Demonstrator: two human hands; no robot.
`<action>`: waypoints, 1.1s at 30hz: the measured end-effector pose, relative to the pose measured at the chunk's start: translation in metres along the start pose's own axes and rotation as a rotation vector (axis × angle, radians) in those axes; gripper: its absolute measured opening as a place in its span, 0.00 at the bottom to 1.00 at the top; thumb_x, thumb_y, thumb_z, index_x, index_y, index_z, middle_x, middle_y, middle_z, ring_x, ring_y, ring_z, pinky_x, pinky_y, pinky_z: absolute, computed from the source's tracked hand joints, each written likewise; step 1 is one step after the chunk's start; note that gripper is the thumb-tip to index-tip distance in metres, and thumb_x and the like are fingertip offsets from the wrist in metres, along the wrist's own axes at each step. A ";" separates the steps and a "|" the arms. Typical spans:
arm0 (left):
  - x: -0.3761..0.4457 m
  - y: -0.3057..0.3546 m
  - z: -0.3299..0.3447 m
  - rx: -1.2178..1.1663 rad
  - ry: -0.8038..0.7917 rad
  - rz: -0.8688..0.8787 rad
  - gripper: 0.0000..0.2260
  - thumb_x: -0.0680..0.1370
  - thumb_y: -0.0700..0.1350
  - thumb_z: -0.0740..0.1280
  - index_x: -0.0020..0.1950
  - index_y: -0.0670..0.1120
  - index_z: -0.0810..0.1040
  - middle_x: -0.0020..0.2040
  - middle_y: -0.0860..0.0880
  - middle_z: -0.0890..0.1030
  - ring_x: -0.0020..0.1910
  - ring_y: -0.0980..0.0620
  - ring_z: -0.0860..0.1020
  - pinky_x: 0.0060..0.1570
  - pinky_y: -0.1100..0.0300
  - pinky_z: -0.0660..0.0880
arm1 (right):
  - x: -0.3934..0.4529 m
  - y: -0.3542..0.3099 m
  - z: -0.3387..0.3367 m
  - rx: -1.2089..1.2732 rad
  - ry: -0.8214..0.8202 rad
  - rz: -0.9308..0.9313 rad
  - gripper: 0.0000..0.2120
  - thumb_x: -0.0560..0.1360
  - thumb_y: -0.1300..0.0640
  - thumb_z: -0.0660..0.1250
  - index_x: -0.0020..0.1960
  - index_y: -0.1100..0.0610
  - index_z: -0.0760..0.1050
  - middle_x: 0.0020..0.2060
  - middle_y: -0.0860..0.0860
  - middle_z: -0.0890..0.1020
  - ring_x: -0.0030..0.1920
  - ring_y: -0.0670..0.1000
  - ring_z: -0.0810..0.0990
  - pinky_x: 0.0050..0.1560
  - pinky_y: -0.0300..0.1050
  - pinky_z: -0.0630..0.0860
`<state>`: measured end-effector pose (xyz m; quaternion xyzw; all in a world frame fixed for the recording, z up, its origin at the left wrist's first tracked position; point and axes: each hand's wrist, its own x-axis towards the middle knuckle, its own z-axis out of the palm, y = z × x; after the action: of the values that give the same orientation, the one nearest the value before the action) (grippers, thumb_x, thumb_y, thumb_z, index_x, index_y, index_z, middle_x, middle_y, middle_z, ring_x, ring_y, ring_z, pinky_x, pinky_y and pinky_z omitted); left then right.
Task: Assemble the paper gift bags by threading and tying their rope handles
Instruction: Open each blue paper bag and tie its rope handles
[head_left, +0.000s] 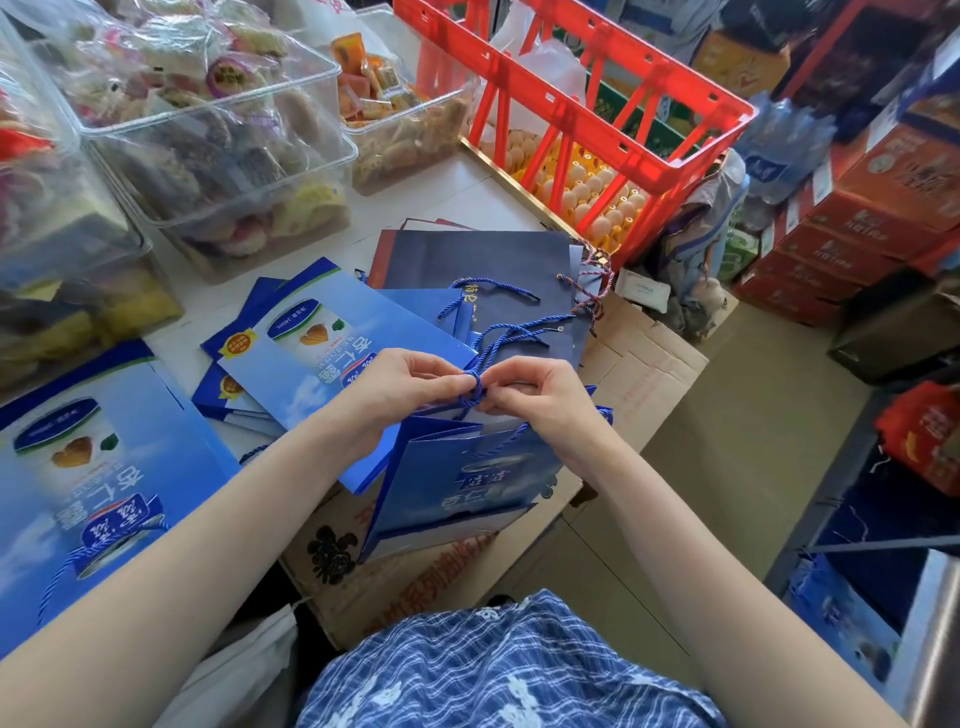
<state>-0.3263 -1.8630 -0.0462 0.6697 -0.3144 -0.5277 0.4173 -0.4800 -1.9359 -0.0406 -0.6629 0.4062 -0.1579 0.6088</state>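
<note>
A blue paper gift bag (457, 478) stands partly unfolded in front of me on a flattened cardboard box. A blue rope handle (475, 387) rises from its top edge, looped between my hands. My left hand (410, 387) pinches the rope loop from the left. My right hand (535, 395) pinches the rope from the right, fingers curled. Several loose blue ropes (504, 332) lie just beyond my hands on a dark blue flat bag (483, 260). More flat light-blue bags (311, 332) lie spread on the table to the left.
Clear plastic bins of wrapped snacks (208, 130) stand at the back left. A red crate (587, 109) with eggs beneath stands at the back right. Cardboard (639, 374) lies under the bags. Stacked red cartons (872, 208) fill the right side; a finished bag (93, 467) lies at left.
</note>
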 end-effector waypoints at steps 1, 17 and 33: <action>0.000 -0.001 -0.001 -0.017 -0.020 -0.017 0.04 0.73 0.43 0.71 0.44 0.44 0.83 0.41 0.47 0.84 0.41 0.56 0.81 0.42 0.71 0.74 | 0.000 0.000 0.000 -0.007 -0.003 -0.009 0.12 0.74 0.71 0.64 0.42 0.56 0.79 0.39 0.54 0.83 0.40 0.49 0.83 0.50 0.43 0.80; -0.003 -0.009 0.006 -0.381 -0.109 -0.175 0.02 0.67 0.43 0.71 0.34 0.48 0.82 0.38 0.49 0.83 0.42 0.52 0.80 0.54 0.59 0.73 | 0.000 -0.005 -0.006 -0.051 -0.114 -0.019 0.06 0.73 0.65 0.69 0.49 0.59 0.80 0.46 0.56 0.84 0.47 0.51 0.83 0.53 0.41 0.79; -0.004 -0.029 0.005 -0.276 -0.039 -0.354 0.03 0.75 0.45 0.69 0.47 0.48 0.79 0.44 0.49 0.82 0.43 0.51 0.78 0.41 0.60 0.75 | 0.005 0.006 -0.005 -0.136 0.125 -0.238 0.12 0.71 0.64 0.72 0.45 0.51 0.71 0.38 0.48 0.82 0.38 0.48 0.82 0.44 0.40 0.79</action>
<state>-0.3328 -1.8472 -0.0703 0.6406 -0.1249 -0.6437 0.3996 -0.4825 -1.9424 -0.0464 -0.7348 0.3719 -0.2421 0.5130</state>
